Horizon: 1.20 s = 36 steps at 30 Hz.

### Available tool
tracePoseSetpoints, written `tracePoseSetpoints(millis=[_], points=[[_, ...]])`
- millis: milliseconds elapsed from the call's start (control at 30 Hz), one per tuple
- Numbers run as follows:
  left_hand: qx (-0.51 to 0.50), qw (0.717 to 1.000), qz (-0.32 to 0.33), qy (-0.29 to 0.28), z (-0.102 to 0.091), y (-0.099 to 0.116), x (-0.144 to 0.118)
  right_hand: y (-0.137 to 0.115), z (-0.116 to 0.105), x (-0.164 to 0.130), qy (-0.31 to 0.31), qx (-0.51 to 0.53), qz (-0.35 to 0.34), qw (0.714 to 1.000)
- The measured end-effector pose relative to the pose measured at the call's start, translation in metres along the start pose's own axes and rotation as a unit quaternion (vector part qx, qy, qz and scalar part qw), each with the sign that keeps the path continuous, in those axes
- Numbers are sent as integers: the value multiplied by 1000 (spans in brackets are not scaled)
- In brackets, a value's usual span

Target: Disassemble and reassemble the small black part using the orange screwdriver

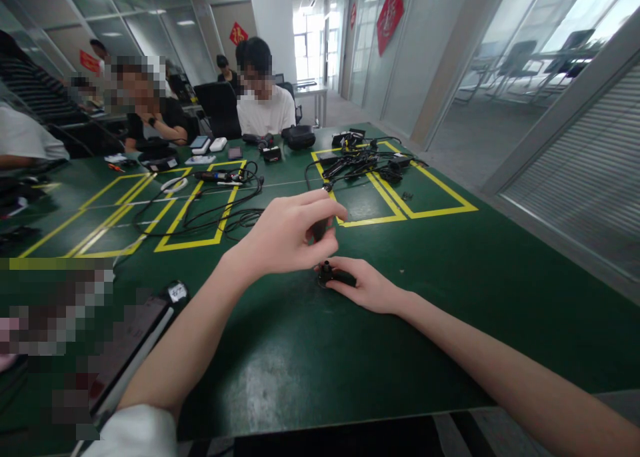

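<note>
We see left hand raised above green table, fingers curled, fingertips pinching small dark piece; piece mostly hidden. Right hand flat on table, fingers closed round small black part with upright stub. Left hand directly above part, near, not touching. Black cables lie beyond, across yellow tape boxes.

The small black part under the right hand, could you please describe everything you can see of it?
The small black part looks like dark plastic or metal, with a short upright stub on top. It rests on the green table, pinned by the right hand. The left hand hovers just above, pinching another dark piece; details are too small to tell.
</note>
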<state>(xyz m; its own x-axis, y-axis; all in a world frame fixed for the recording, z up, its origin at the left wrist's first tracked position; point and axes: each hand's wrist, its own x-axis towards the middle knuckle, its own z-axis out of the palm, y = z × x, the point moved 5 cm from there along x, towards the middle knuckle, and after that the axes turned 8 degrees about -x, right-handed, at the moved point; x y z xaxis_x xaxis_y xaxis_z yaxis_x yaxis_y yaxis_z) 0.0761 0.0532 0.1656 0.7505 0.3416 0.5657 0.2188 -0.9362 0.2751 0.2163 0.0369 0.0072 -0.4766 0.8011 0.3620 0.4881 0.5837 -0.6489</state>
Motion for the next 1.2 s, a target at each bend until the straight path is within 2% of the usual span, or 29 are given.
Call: tracePoseSetpoints(millis=[133,300,400,600,833,1067,1200], points=[[9,999,-31,-12,0,-5,0,0,-1,0,-2,2,0,1000],[26,999,-27,-10,-1,-5,-1,0,-1,0,-5,-4,-3,1000],[65,997,-39,-18,1,-6,-1,-1,0,0,0,1,-10,1000],[141,988,-62,8,1,-9,-1,-1,-1,1,-2,7,-10,1000],[79,997,-20,-16,8,-1,-1,0,-1,0,-4,-5,1,1000],[47,999,-24,13,10,-5,-2,-2,-1,1,-1,-7,0,1000],[81,996,-17,26,8,-2,-3,-2,-1,1,-5,-4,2,1000]])
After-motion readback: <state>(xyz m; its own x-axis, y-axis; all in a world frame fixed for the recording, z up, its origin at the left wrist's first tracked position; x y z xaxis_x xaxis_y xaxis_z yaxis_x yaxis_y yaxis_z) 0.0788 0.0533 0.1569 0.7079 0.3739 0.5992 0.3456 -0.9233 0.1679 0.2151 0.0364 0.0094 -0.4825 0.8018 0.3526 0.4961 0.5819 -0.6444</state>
